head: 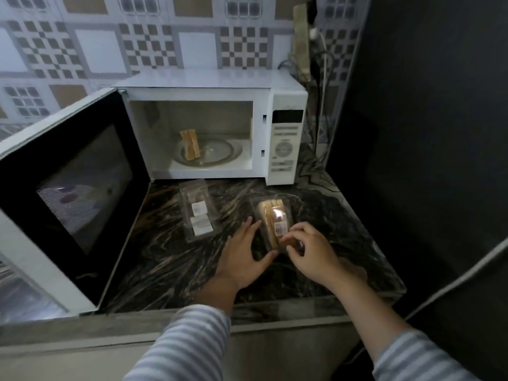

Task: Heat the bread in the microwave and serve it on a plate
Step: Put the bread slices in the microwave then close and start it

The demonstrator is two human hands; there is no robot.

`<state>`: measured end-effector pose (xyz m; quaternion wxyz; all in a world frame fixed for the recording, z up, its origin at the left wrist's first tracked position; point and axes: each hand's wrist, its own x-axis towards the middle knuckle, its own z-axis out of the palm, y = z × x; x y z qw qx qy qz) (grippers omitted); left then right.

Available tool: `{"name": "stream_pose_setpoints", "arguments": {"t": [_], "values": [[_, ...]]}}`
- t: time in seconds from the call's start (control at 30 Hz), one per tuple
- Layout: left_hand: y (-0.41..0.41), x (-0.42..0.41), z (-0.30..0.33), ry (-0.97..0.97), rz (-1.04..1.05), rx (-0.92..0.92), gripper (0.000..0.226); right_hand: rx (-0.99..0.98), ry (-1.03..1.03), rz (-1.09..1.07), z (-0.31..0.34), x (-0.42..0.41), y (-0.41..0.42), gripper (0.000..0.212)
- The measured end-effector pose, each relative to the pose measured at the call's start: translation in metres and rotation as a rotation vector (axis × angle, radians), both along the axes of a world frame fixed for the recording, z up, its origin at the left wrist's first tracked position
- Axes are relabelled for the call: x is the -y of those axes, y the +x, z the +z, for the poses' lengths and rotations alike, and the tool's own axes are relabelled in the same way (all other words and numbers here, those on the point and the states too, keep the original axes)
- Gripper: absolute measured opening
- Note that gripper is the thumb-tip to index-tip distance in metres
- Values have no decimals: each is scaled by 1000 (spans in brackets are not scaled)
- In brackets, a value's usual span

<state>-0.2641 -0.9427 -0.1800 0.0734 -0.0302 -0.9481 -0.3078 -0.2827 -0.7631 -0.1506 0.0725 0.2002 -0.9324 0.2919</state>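
Note:
A white microwave (286, 94) stands at the back of the dark marble counter, its door (71, 188) swung wide open to the left. Two bread slices (190, 144) stand upright on the glass turntable (220, 152) inside. A clear plastic bread package (270, 224) holding several slices lies on the counter in front. My left hand (244, 259) rests against the package's left side, fingers spread. My right hand (310, 254) pinches its near end at the label. No plate is in view.
An empty clear plastic package (199, 213) lies on the counter (343, 221) left of the bread package. Cables and a power strip (302, 42) hang at the wall right of the microwave. A dark wall closes off the right side.

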Motion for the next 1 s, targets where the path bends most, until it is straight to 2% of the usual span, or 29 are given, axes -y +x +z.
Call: {"name": "stream_pose_setpoints", "arguments": {"t": [0.13,0.33,0.57,0.67,0.8,1.0], "values": [[-8,1,-6,-129,0,53,90,-71,-3,24,-14,-4,-8,14],[-29,-2,-1,-147,-16,87,95,-206,52,101,-21,-2,-29,11],[-40,-11,-3,-175,58,75,88,-338,113,57,-36,3,-46,17],[-41,-11,-3,-178,67,63,88,-347,105,74,-36,5,-46,25],[-41,-11,-5,-174,75,62,87,-355,119,119,-37,7,-50,24],[-41,-13,-6,-165,90,87,86,-327,37,153,-42,6,-52,25]]}}
